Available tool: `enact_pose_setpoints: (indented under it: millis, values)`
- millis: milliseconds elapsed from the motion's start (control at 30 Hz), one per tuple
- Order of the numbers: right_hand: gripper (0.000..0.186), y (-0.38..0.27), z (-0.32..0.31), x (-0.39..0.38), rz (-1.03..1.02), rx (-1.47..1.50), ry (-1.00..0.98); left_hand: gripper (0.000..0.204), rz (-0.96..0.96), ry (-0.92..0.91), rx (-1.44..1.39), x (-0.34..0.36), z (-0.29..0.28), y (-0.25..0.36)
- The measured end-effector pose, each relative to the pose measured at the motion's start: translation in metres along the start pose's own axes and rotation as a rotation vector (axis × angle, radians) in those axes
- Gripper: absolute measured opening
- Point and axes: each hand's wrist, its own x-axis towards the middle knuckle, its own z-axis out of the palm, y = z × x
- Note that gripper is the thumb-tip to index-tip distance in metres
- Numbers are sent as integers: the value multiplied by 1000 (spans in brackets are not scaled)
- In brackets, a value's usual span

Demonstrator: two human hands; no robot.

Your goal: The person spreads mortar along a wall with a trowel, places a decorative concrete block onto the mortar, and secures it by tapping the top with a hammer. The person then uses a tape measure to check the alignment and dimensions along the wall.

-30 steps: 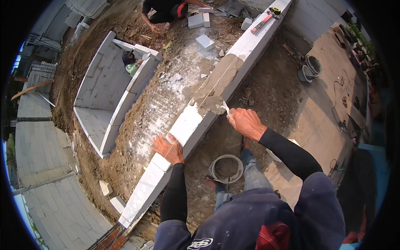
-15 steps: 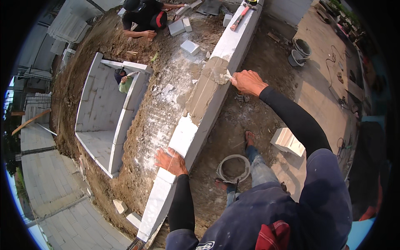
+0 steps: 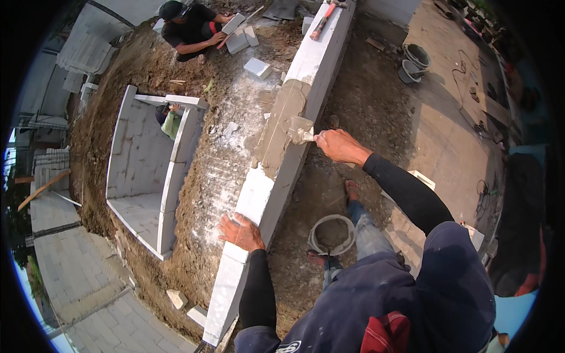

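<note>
Mortar, grey and wet-looking (image 3: pixel 281 115), covers the middle stretch of the top of a long wall of white blocks (image 3: pixel 255 189). Right hand (image 3: pixel 342 146) is at the right edge of this top, its fingers closed around the handle of a flat metal trowel (image 3: pixel 300 129) — the blade lies on the mortar, close to the same edge. Left hand (image 3: pixel 242 231) rests on the bare white part nearer to the body, open and with fingers spread — by the left edge. A hammer with orange-red handle (image 3: pixel 321 27) lies near the far end of the wall top. On the ground, a round pale-rimmed bucket (image 3: pixel 313 235) stands beside the feet.
</note>
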Motion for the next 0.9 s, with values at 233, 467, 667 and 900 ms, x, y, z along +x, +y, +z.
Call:
enact_pose_setpoints:
  millis: [233,467,667,900]
  values:
    - [58,5,-33,69,119,-15,46,60,16,5,10,1,4,0]
    - [56,-34,-10,48,127,67,-143,59,14,25,47,1,7,-11]
    - [58,-71,22,20,46,30,-303,57,13,34,31,2,7,-5]
    - [50,-84,80,-27,-87,37,-275,56,10,27,8,-1,6,-1]
